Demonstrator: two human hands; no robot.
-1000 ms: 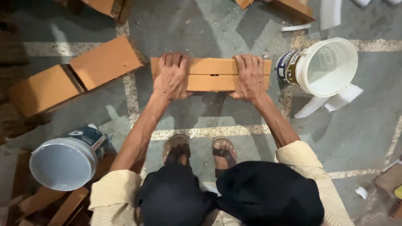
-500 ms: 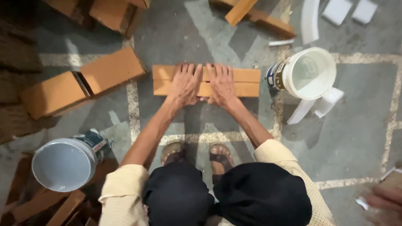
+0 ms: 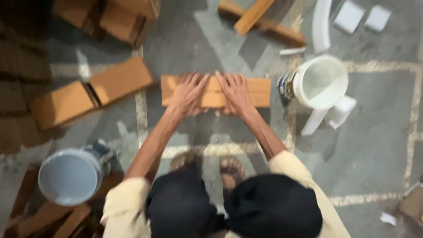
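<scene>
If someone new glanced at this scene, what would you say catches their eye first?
Most likely the two bare hands, left hand and right hand, pressed flat side by side on the wooden block lying on the grey floor at the centre. Next, the white bucket just right of the block, and the grey bucket at lower left beside the person's arm.

A grey concrete floor is carrying pale painted lines. Wooden blocks are lying toward its left edge, a white bucket is standing at right, and a grey bucket is sitting near the lower-left corner.
</scene>
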